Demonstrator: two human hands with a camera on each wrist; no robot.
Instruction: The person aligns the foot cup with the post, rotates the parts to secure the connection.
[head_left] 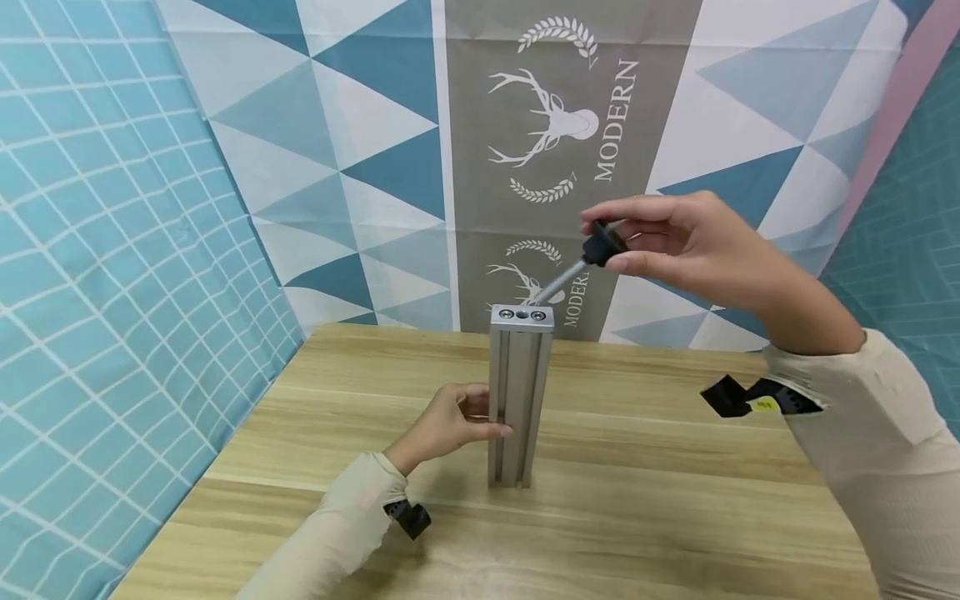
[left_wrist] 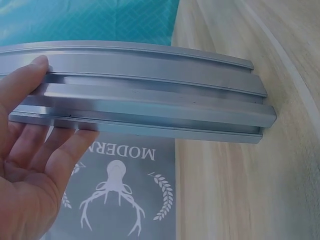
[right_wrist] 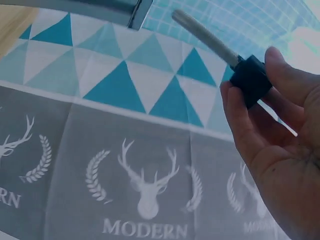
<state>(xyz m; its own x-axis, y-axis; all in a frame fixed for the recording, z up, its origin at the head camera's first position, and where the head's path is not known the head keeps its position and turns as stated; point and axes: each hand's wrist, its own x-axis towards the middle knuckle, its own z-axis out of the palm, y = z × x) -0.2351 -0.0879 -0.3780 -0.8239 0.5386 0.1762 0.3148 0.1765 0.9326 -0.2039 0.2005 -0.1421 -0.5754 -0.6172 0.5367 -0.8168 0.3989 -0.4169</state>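
Head view: the two hands are well apart. The left hand point(head_left: 455, 427) grips a slotted aluminium profile point(head_left: 516, 375) partway up, its thumb on the near face; the profile stands upright on the wooden table point(head_left: 675, 442). The raised right hand point(head_left: 678, 242) pinches the black head of a metal rod point(head_left: 562, 281), whose tip slants down near the profile's screwed end plate point(head_left: 522, 326), apart in the right wrist view.
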